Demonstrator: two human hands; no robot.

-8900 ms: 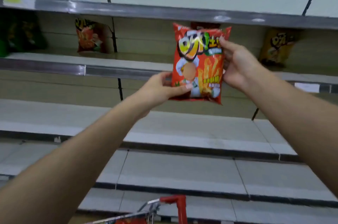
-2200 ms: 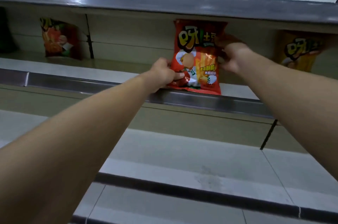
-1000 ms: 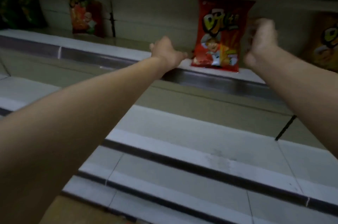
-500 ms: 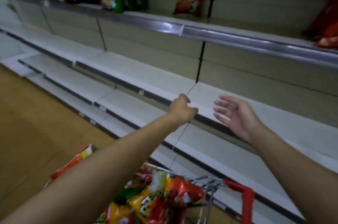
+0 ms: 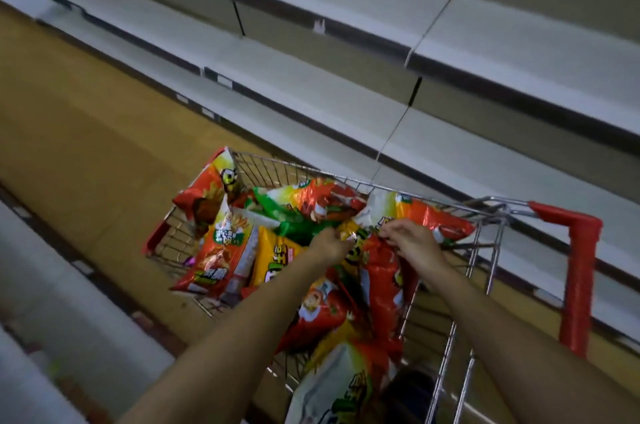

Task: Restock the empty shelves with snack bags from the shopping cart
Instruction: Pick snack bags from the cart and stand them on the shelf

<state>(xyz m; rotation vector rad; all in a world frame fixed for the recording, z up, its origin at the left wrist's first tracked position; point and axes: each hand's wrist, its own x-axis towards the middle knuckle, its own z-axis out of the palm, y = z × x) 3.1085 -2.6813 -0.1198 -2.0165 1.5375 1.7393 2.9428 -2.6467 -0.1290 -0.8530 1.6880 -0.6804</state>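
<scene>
A: Dim overall, warm yellowish cast on the floor (image 5: 86,118). No light source in view.
B: Blur?
A: Heavy motion blur on the shelves (image 5: 346,42), worst at the left and bottom-left edges. Snack bags (image 5: 311,201) in the shopping cart (image 5: 485,208) sharper, print still soft.
B: Glare?
A: Small glints on the bag foil and cart wire. Soft shadows under the shelf lips.
B: Distortion?
A: Wide-angle: shelf lines run steeply diagonal, forearms balloon at the bottom edge.
</scene>
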